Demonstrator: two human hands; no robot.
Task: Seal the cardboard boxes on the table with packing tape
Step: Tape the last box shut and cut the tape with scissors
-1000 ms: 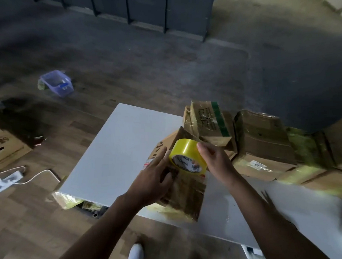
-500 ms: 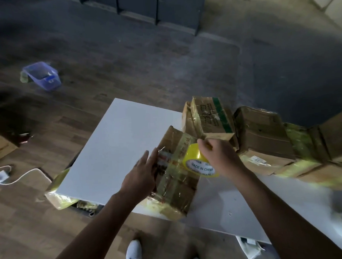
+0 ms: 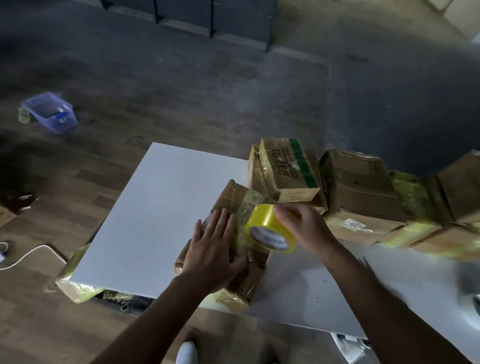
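Box (image 3: 229, 194): brown cardboard, lying at the near edge of the table (image 3: 152, 213), with its near corner hanging over that edge. Wrinkled yellowish tape runs across its top.
Left hand (image 3: 213, 249): palm down, flat on the box top, fingers straight and slightly spread, pressing.
Right hand (image 3: 304, 228): fingers curled over the tape roll (image 3: 268, 230), gripping it from above (thumb hidden behind the roll).
Roll position: yellow, standing on edge, touching the box top just right of the left hand. The printed core faces the camera, and its text is too blurred to read.
Other boxes (image 3: 360, 193): a row along the far right of the table, touching one another, banded with yellow tape.
Green-striped box (image 3: 286, 168): stands just behind the one being pressed.
Floor: blue tub (image 3: 49, 113) well off to the left, white cable (image 3: 30, 254) at the left edge, white shoe (image 3: 186, 359) below the near table edge.
Right table edge: round object, too blurred to identify.
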